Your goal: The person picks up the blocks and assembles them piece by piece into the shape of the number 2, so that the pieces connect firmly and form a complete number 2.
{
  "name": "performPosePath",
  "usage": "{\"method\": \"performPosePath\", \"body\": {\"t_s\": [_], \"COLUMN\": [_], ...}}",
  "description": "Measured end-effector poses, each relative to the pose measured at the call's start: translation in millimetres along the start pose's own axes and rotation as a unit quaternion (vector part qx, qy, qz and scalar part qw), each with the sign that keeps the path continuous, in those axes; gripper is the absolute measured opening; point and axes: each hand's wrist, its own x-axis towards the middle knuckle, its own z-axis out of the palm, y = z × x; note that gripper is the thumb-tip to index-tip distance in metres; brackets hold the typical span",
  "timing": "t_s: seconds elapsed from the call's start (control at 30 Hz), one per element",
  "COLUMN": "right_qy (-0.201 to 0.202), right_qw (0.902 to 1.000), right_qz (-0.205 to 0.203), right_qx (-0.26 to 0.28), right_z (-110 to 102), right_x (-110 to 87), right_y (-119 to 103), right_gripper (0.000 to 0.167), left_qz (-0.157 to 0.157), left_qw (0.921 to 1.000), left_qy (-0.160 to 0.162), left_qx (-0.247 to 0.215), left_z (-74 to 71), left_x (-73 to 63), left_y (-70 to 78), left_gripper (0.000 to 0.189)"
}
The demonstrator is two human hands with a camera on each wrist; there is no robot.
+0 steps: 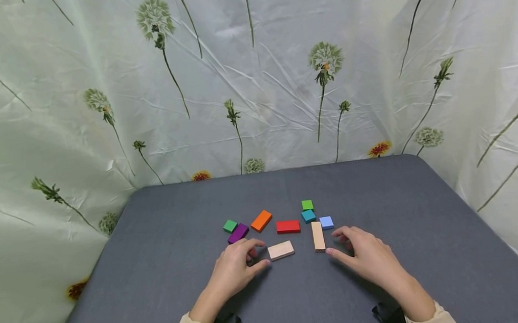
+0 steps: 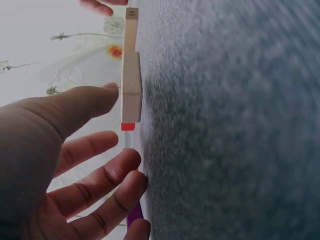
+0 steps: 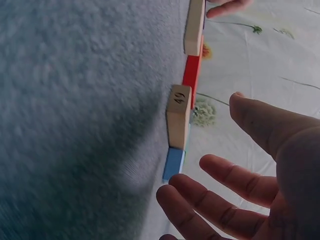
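Observation:
My left hand [image 1: 236, 265] is held just left of a pale wooden block [image 1: 281, 250], thumb and fingers spread apart with nothing between them. On the other side, my right hand [image 1: 368, 254] hovers by the near end of an upright-lying tan wooden block [image 1: 318, 237], its fingers loosely bent and holding nothing. That tan block carries the number 49 on its end [image 3: 179, 98]. A red block [image 1: 288, 226] lies behind the two wooden ones. Beyond the left hand's fingertips is a purple block [image 1: 238, 233]; a light blue block [image 1: 326, 222] is near the right fingers.
An orange block [image 1: 261, 221] and a dark green block [image 1: 230, 226] lie at the back left. Behind the tan block are a teal block [image 1: 308, 216] and a bright green block [image 1: 307, 205]. The grey cloth-covered table [image 1: 159, 291] ends at a flowered curtain [image 1: 271, 79].

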Motion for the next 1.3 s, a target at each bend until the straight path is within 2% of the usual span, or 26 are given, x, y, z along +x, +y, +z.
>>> {"method": "performPosePath", "body": {"t_s": [0.67, 1.3], "right_qy": [-0.008, 0.001], "right_qw": [0.9996, 0.9989], "right_qz": [0.004, 0.002], "right_qx": [-0.026, -0.046], "right_z": [11.7, 17.2], "right_x": [11.8, 16.2], "right_y": [-8.8, -12.6], "right_gripper": [0.034, 0.036], "left_qz": [0.015, 0.018], "left_qw": [0.9995, 0.9980], "left_qy": [-0.004, 0.008], "left_qx": [0.029, 0.059], "left_z": [6.0, 9.4], "left_x": [8.6, 10.3], "left_y": [5.0, 9.8], "left_gripper": [0.031, 0.028]}}
